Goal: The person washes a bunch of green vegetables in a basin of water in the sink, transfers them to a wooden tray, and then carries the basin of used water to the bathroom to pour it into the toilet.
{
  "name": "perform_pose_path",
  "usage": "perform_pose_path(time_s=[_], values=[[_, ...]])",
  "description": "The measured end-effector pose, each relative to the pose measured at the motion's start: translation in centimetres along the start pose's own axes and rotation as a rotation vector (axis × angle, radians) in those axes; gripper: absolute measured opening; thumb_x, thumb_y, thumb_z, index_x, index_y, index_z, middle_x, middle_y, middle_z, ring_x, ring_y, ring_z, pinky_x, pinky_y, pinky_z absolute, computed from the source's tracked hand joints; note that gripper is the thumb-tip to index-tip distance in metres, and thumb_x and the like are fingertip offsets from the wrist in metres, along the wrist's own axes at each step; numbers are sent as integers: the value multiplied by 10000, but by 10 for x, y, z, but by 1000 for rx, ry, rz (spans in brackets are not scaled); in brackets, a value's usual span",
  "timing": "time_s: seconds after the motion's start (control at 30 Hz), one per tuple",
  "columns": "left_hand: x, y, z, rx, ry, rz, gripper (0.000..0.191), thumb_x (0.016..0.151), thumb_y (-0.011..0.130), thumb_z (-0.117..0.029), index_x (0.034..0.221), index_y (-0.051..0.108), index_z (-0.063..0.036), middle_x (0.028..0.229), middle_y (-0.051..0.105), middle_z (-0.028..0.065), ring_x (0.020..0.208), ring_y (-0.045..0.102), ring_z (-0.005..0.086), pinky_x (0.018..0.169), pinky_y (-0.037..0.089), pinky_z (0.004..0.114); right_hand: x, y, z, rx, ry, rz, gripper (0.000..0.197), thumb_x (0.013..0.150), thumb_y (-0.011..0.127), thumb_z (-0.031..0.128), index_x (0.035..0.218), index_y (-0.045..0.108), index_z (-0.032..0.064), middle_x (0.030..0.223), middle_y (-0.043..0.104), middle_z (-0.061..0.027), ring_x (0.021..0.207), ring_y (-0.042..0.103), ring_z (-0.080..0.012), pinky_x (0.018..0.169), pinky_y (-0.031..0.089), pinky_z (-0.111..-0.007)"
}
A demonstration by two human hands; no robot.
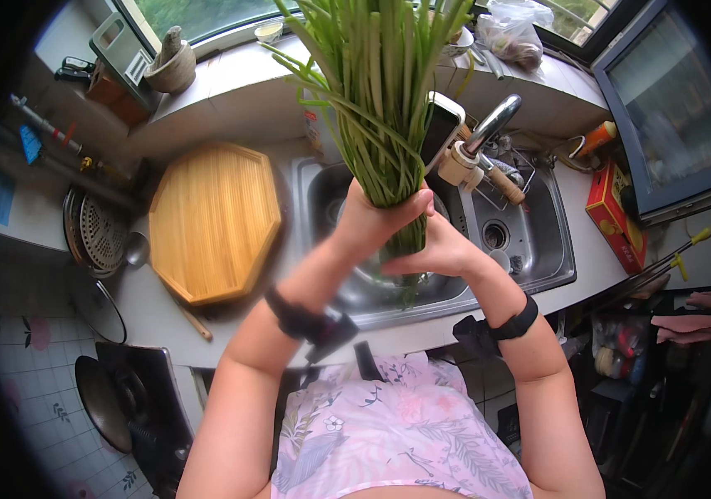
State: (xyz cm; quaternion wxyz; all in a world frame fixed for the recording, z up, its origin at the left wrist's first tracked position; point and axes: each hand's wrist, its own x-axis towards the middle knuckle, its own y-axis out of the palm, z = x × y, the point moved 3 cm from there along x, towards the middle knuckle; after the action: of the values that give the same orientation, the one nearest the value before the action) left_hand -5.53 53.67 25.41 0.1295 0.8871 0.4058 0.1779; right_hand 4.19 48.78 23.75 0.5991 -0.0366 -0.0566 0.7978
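A large bunch of long green leafy-vegetable stems [386, 106] stands upright above the left basin of a steel double sink [449, 298]. Around its middle wraps my left hand [374, 215], fingers closed on the stems. My right hand [436, 246] grips the bunch just below, its thumb and fingers around the lower end. Limp green tips hang under the hands over the basin. Behind the bunch, the bottom of the left basin is partly hidden. A chrome faucet [494, 121] rises to the right of the bunch.
An octagonal wooden board [215, 221] lies on the counter at left, beside a ladle [137, 248]. A wire rack [508, 178] with a wooden-handled tool spans the right basin. A red box [616, 218] stands at right near an open window pane [673, 118]. A stone mortar [171, 68] sits on the sill.
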Motion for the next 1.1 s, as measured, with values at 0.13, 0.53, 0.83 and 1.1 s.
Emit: perform_pose_path(time_s=[0.13, 0.53, 0.83, 1.1], values=[[2, 6, 1, -65, 13, -53, 99, 747, 545, -6, 767, 450, -29, 646, 495, 52, 644, 528, 147, 619, 446, 281, 4, 8, -12, 16, 150, 27, 659, 575, 756, 133, 1141, 440, 15, 1023, 527, -68, 999, 476, -154, 869, 377, -298], [3, 17, -3, -114, -7, -94, 120, 762, 526, -19, 769, 410, -49, 576, 415, 29, 475, 387, 92, 452, 325, 213, 0, 19, -20, -50, -216, -397, 305, 616, 718, 59, 844, 526, -9, 792, 592, -75, 741, 565, -134, 671, 450, -260], [2, 11, 2, -180, 3, -137, 135, 744, 529, -10, 763, 404, -57, 583, 414, 30, 462, 374, 93, 433, 314, 208, 0, 21, -31, -112, -122, -337, 343, 636, 687, 67, 927, 513, 13, 841, 563, -37, 780, 533, -122, 705, 429, -255], [12, 11, -16, -169, 71, -98, 149, 746, 530, -8, 802, 406, -67, 585, 396, 22, 476, 382, 96, 449, 317, 213, -7, 24, -61, -60, -76, -373, 368, 659, 657, 39, 999, 518, 12, 855, 579, -74, 791, 537, -127, 744, 425, -258]])
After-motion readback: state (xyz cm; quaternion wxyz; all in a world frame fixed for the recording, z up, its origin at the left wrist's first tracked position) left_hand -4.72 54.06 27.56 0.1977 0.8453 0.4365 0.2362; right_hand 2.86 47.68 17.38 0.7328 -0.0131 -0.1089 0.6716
